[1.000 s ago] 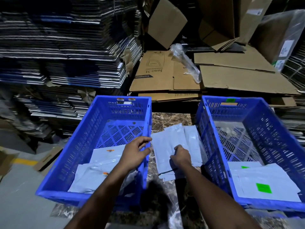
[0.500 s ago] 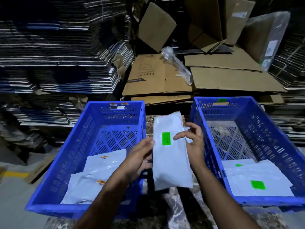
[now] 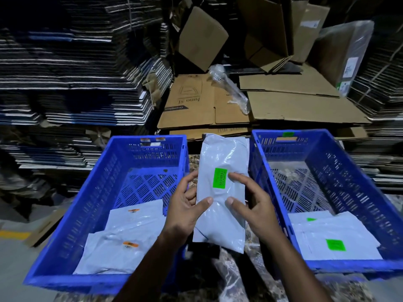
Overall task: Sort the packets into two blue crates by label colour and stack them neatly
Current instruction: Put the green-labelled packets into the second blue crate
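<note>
A white packet with a green label [image 3: 220, 223] is held upright between the two blue crates, above a marble surface. My left hand [image 3: 187, 205] grips its left edge, thumb on the front. My right hand [image 3: 250, 203] holds its right side, thumb and forefinger on the front near the label. The left blue crate [image 3: 72, 219] holds white packets with orange labels [image 3: 124, 247]. The right blue crate [image 3: 357, 184] holds white packets with green labels [image 3: 340, 240].
Flattened brown cartons [image 3: 290, 105] lie behind the crates with a clear plastic wrap [image 3: 231, 88] on top. Tall stacks of flattened cardboard [image 3: 72, 79] stand at the left and far right. Grey floor with a yellow line [image 3: 13, 235] is at the lower left.
Both hands picked a packet up from the pile between the crates and turned it label-side up. It now stands higher and closer, with both thumbs on its front.
</note>
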{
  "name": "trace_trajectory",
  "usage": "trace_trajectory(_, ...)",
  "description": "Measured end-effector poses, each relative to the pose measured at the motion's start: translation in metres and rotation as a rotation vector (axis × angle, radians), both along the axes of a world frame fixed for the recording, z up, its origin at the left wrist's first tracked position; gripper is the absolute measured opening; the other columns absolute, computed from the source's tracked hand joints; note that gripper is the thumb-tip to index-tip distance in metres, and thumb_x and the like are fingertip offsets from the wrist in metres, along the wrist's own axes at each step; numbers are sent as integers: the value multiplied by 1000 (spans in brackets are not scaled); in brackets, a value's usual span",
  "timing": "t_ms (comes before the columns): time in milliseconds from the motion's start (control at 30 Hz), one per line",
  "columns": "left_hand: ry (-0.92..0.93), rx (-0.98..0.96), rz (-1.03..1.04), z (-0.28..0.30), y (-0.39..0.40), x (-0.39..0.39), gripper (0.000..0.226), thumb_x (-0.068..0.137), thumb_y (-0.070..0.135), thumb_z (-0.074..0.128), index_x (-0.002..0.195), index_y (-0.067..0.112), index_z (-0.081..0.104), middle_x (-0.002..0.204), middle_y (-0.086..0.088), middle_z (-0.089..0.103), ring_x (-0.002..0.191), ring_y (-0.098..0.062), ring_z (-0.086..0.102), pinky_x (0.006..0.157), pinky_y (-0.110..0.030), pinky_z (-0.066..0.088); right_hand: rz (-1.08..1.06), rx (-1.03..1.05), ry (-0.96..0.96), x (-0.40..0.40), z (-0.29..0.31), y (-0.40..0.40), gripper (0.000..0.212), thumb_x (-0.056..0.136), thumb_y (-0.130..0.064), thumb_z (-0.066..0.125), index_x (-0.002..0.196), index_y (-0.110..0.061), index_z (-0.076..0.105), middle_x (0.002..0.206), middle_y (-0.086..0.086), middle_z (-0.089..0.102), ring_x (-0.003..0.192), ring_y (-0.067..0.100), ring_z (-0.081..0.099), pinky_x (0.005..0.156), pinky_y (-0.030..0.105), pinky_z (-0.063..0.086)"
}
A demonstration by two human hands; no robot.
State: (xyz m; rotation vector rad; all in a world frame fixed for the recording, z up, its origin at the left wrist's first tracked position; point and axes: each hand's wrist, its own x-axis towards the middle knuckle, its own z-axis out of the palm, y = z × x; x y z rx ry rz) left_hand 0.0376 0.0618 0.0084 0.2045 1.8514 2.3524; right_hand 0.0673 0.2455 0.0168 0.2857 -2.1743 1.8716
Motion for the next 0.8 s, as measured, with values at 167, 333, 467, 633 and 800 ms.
trace_trajectory(167, 4, -31, -11, -3, 11, -2, 61, 87, -4, 69, 137, 22, 46, 112, -11, 74, 106, -30, 71, 89, -45, 57, -71, 136, 6, 2, 2, 7, 47, 90, -12, 72, 131, -29, 58, 131, -27, 58, 129, -2, 50, 104, 15, 39)
trace_trajectory(333, -34, -125, -205, -14, 48, -10, 63, 82, 4, 78, 134, 24, 50, 110, -11, 74, 101, -23, 70, 91, -41, 56, -191, 381, 70, 6, 23, 66, 41, 92, -7, 65, 128, -25, 59, 127, -27, 58, 119, 0, 57, 97, 29, 48)
trace_trajectory(467, 26, -327, -325, -30, 87, -17, 65, 74, 25, 84, 131, 35, 52, 115, 5, 73, 95, -12, 68, 81, -33, 56, -464, 618, 57, 18, 50, 155, 62, 90, -8, 66, 139, -32, 38, 101, -15, 61, 76, 4, 61, 70, 30, 46)
trace_trajectory(633, 168, -511, -396, -37, 135, -18, 57, 85, 24, 78, 132, 41, 50, 125, 21, 60, 104, -4, 63, 75, -27, 57, -507, 1011, -272, 17, 36, 260, 45, 82, 0, 59, 122, -21, 55, 88, 13, 66, 85, 38, 65, 68, 40, 44)
trace_trajectory(800, 353, -737, -394, -52, 165, -23, 62, 83, 28, 79, 139, 27, 52, 132, 14, 54, 118, -11, 58, 82, -19, 49, -190, 1345, -692, 11, -4, 268, 33, 92, -14, 53, 124, -18, 62, 126, 15, 64, 118, 33, 59, 90, 36, 41)
